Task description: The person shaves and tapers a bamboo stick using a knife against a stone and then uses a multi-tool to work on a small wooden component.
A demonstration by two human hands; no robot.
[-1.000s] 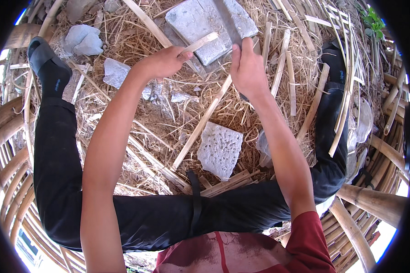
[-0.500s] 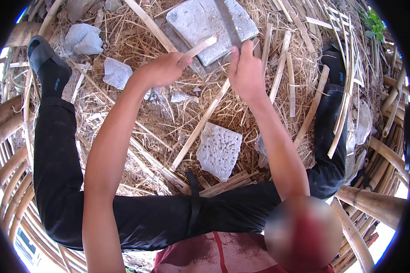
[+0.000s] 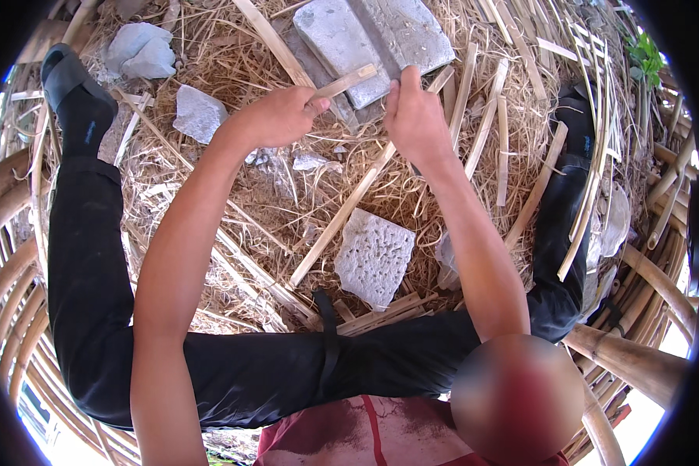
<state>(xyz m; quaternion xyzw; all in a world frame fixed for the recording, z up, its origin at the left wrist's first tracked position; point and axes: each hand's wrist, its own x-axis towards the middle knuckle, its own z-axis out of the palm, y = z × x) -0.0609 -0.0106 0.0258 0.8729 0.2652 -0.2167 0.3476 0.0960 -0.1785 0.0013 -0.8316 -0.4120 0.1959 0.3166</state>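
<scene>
left hand (image 3: 283,115): gripping pale strip (image 3: 355,79), pointing up-right | right hand (image 3: 419,120): clasping grey blade (image 3: 378,35), axis up-left

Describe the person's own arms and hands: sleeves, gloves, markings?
Left hand and right hand: no gloves. Left arm and right arm: no watch, bands or markings visible. Left sleeve out of view; right one blurred out. Shirt: dark red, paler front, red stripe.

My right hand (image 3: 417,116) has brought the long metal blade (image 3: 378,35) left across the grey slab (image 3: 326,31), closer to the bamboo strip (image 3: 349,80).
</scene>
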